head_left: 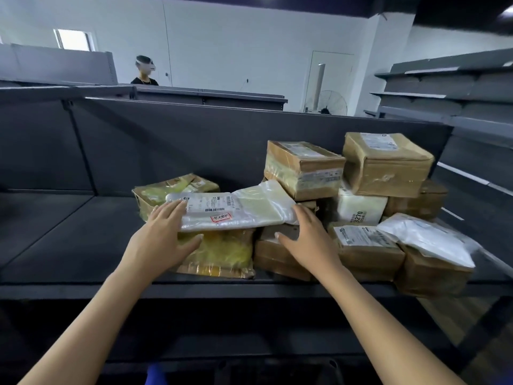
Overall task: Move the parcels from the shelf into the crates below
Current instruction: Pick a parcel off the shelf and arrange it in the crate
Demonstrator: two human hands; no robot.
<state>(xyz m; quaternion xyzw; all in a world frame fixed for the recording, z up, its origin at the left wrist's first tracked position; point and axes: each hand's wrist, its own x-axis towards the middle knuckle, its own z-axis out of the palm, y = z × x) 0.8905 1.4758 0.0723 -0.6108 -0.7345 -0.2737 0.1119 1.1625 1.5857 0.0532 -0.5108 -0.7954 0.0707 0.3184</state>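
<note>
A flat white plastic-wrapped parcel (236,208) with a barcode label lies on top of a yellow-taped box (222,252) on the dark shelf (69,240). My left hand (161,234) grips the parcel's left end, fingers on top and thumb beneath. My right hand (308,234) holds its right end the same way. Several brown taped boxes (304,168) and a white parcel (358,207) are piled to the right. The crates below are hidden under the shelf.
A brown box with a white bag on it (430,257) overhangs the shelf's front right corner. The shelf's back panel (194,140) rises behind the pile. Another person (144,70) stands beyond the shelving. More grey shelves (444,93) stand at the right.
</note>
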